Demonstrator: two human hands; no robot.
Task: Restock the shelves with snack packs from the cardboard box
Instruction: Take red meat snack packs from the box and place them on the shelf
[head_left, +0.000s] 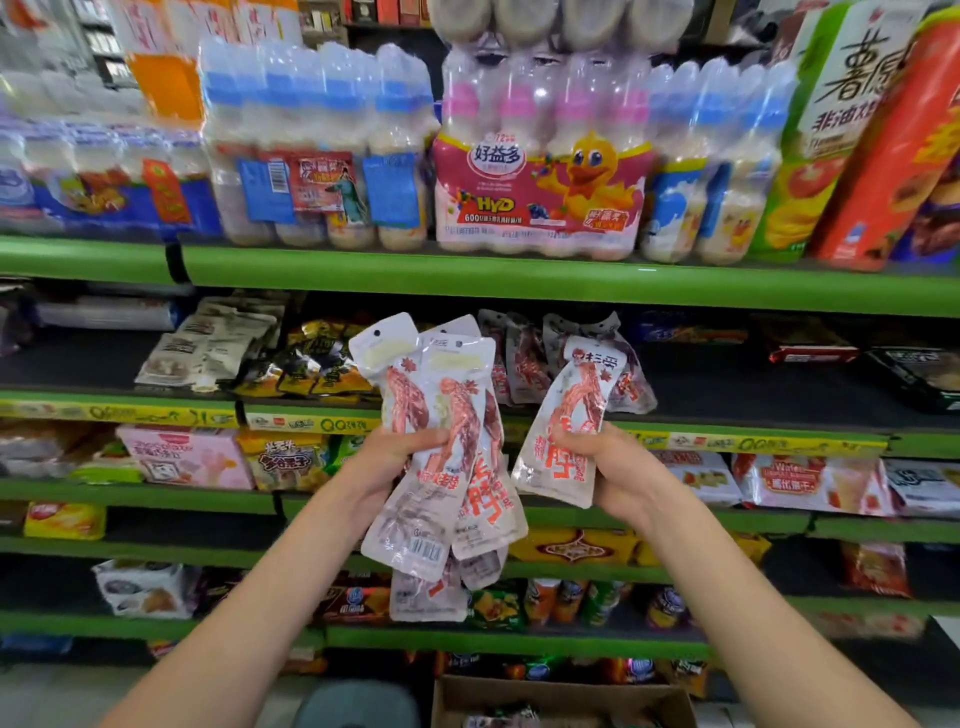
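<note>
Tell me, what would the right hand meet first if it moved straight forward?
Probably the matching packs on the shelf behind its held pack; depth is unclear from this view.

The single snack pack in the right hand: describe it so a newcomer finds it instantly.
Below the green shelf edge under the bottled drinks, two hands hold white packs. The right hand grips one snack pack, tilted right, alone, unlike the left hand's fanned bundle.

A grocery shop is surrounding me: green-edged shelves (467, 275) are running in tiers, carrying shrink-wrapped bottle multipacks (540, 171), bagged snack packs (524, 358) and boxed biscuits (182, 457). Yellow price strips (311, 423) are lining the shelf fronts, and an open cardboard box (561, 699) is sitting on the floor below.
</note>
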